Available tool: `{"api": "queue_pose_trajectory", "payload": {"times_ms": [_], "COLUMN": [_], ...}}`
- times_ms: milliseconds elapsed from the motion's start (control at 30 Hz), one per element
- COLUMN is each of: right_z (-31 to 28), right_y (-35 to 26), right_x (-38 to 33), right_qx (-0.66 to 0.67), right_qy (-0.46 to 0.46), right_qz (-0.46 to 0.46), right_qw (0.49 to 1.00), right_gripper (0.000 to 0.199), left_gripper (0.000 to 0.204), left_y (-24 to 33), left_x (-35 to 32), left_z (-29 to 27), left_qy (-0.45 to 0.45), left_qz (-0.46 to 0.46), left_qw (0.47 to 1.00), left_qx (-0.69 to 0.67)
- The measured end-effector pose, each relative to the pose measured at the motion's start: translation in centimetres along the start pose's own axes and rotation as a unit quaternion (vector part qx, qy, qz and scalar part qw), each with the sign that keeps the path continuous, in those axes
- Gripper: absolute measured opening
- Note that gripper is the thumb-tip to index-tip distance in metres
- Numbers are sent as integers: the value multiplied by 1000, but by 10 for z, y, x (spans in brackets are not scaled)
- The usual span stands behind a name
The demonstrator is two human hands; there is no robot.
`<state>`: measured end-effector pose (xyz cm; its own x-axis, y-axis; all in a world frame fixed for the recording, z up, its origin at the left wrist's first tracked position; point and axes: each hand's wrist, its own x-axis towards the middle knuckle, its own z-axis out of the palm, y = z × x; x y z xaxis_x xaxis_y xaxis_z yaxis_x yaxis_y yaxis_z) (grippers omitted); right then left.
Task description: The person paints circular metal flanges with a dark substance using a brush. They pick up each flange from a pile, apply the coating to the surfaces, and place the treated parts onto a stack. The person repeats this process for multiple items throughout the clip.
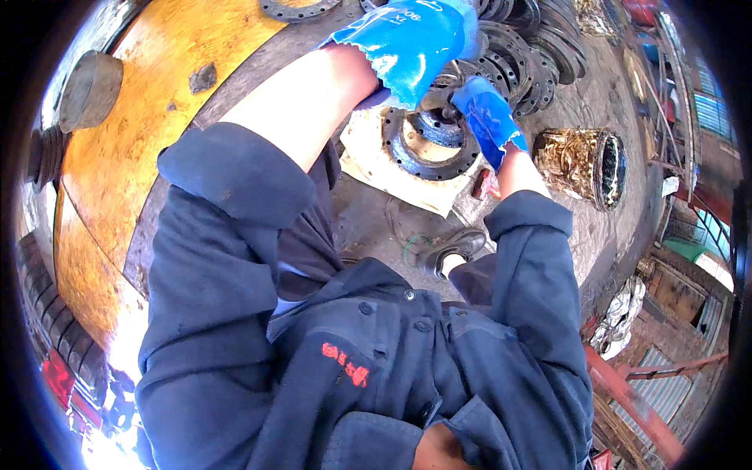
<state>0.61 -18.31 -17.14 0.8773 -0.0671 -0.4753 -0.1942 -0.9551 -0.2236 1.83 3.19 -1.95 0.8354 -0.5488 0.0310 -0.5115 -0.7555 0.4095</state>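
Note:
Both my hands wear blue rubber gloves and work over a dark, greasy flanged metal hub [432, 160] with bolt holes around its rim. It sits on a pale sheet [372, 168] on the ground. My left hand [427, 43] reaches out beyond the hub; the wide glove cuff hides its fingers. At the hub's upper right side, my right hand [486, 113] is closed around a dark, rounded piece [449, 111] that I cannot make out clearly.
Dark flanges with bolt holes [540, 78] are stacked beyond my hands. A grimy drum [576, 166] lies to the right. A yellow-brown surface [157, 102] spans the left, with a metal cylinder [92, 90] past it. My shoe [454, 249] stands near the sheet, beside a small red object [481, 186].

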Motion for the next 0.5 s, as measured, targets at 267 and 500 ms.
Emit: {"api": "queue_pose_trajectory", "payload": {"times_ms": [267,500], "right_z": [66,6], "right_y": [20,88], "right_x": [-39,-94], "right_qx": [-125,255], "right_qy": [-34,-77], "right_qz": [-44,108], "right_qw": [991,958], "right_gripper": [32,20], "left_gripper": [15,17], "left_y": [7,7], "left_x": [8,11], "left_z": [7,13], "left_qy": [-6,3], "left_qz": [23,26], "left_qw": [1000,1000], "left_qx": [-7,-6]}}
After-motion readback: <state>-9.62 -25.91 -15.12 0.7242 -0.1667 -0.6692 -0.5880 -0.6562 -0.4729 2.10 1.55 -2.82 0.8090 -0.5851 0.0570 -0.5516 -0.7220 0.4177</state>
